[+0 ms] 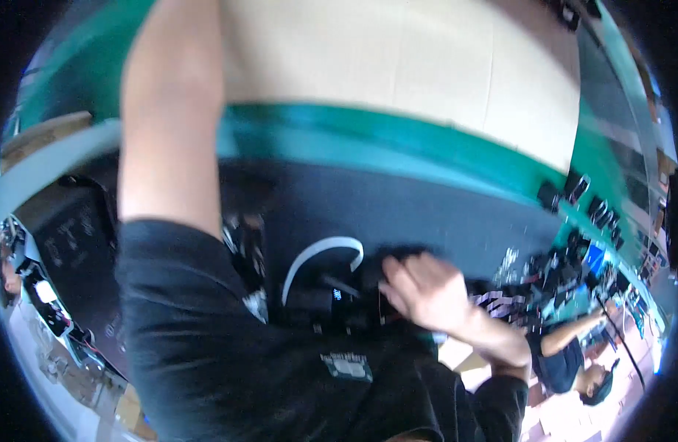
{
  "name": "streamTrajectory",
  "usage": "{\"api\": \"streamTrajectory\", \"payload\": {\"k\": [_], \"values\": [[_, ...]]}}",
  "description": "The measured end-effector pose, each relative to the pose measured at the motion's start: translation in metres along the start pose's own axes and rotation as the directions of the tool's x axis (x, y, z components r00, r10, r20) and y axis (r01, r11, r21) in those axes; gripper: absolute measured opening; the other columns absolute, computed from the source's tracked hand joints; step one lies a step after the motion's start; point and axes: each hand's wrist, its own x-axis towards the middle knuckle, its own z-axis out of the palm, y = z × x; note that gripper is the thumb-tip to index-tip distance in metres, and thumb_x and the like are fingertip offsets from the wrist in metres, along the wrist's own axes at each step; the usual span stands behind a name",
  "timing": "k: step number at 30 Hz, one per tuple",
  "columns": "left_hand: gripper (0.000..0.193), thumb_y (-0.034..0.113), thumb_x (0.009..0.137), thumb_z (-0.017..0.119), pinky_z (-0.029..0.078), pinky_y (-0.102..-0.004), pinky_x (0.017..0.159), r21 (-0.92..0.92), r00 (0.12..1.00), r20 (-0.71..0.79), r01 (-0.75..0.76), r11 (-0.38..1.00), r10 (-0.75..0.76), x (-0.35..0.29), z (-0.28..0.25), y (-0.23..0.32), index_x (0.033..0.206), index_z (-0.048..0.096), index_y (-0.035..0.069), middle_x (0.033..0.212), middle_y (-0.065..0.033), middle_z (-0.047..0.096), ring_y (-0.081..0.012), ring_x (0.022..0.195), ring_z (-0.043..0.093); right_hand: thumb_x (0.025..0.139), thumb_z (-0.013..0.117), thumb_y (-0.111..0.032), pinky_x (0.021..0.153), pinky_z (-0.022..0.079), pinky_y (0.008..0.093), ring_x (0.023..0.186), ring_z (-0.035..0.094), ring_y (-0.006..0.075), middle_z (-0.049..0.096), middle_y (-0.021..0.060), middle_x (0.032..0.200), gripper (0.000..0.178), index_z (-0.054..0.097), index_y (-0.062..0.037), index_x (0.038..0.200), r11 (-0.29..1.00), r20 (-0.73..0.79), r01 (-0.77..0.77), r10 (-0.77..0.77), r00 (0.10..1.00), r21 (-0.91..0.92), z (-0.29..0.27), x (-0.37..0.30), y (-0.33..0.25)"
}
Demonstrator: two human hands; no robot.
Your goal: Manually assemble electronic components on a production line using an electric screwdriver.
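Note:
My left arm (173,132) reaches up past the top edge of the picture, so its hand is out of sight. Close to my body, my right hand (431,295) has its fingers curled in, slightly smeared by motion. Something dark lies against those fingers, too hidden to name. Beside them is a black device (336,296) with a small lit display. A white curved strip (309,254) arches up just left of it.
A large sheet of cardboard (398,59) covers much of the green table surface (302,121). Black parts (600,214) cluster at its right end. A dark case-like object (74,250) stands at the left. Another person (567,357) is at the far right.

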Motion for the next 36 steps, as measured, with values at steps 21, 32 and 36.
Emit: {"api": "streamTrajectory", "payload": {"k": [21, 32, 36], "values": [[0.061, 0.059, 0.093, 0.045, 0.043, -0.0329, 0.098, 0.494, 0.923, 0.042, -0.353, 0.795, 0.383, -0.08, 0.05, 0.025, 0.133, 0.05, 0.013, 0.124, -0.0143, 0.06, -0.0282, 0.115, 0.058, 0.094, 0.048, -0.03, 0.079, 0.047, 0.0481, 0.093, 0.062, 0.0409, 0.065, 0.0226, 0.094, 0.033, 0.058, -0.0031, 0.109, 0.912, -0.387, -0.358, 0.41, 0.826, 0.201, -0.135, 0.275, 0.154], [0.062, 0.061, 0.091, 0.047, 0.043, -0.0363, 0.097, 0.473, 0.925, -0.023, -0.325, 0.819, 0.38, -0.071, 0.038, 0.016, 0.132, 0.05, 0.016, 0.125, -0.0131, 0.061, -0.0315, 0.116, 0.057, 0.089, 0.046, -0.06, 0.089, 0.049, 0.042, 0.106, 0.061, 0.0318, 0.064, 0.016, 0.111, 0.057, 0.058, -0.0091, 0.113, 0.907, -0.459, -0.403, 0.307, 0.834, -0.126, -0.121, 0.332, 0.139], [0.047, 0.043, 0.1, 0.041, 0.039, -0.0321, 0.099, 0.558, 0.873, 0.102, -0.447, 0.699, 0.478, -0.056, 0.013, 0.008, 0.129, 0.051, 0.007, 0.128, -0.0138, 0.055, -0.0289, 0.119, 0.053, 0.078, 0.057, -0.067, 0.096, 0.046, 0.0418, 0.113, 0.057, 0.0315, 0.06, 0.0175, 0.115, 0.073, 0.054, -0.0061, 0.12, 0.902, -0.441, -0.304, 0.149, 0.885, -0.306, -0.113, 0.287, 0.126]]}}
